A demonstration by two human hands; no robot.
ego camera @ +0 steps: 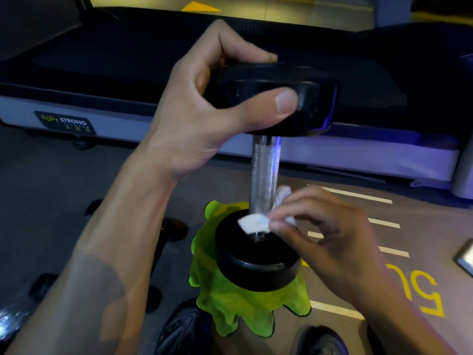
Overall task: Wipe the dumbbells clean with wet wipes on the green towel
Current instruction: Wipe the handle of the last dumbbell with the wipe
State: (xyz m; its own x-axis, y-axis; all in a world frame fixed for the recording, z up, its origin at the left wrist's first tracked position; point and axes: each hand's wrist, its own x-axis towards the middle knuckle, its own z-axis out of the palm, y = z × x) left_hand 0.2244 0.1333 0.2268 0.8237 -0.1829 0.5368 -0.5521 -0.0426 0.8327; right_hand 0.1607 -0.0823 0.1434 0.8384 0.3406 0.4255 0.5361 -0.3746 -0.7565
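A black dumbbell (265, 170) stands upright on its lower head on the green towel (230, 308), which lies crumpled on the floor. My left hand (204, 108) grips the rim of the upper head, thumb on the near side and fingers over the top. My right hand (330, 242) pinches a white wet wipe (254, 222) against the bottom of the knurled metal handle, where it meets the lower head. Part of the wipe wraps behind the handle.
A treadmill (153, 73) with a grey side rail runs across the back. More black dumbbells (174, 229) lie on the floor at left. My shoes (184, 326) are at the bottom. White lines and yellow markings (419, 290) cover the floor at right.
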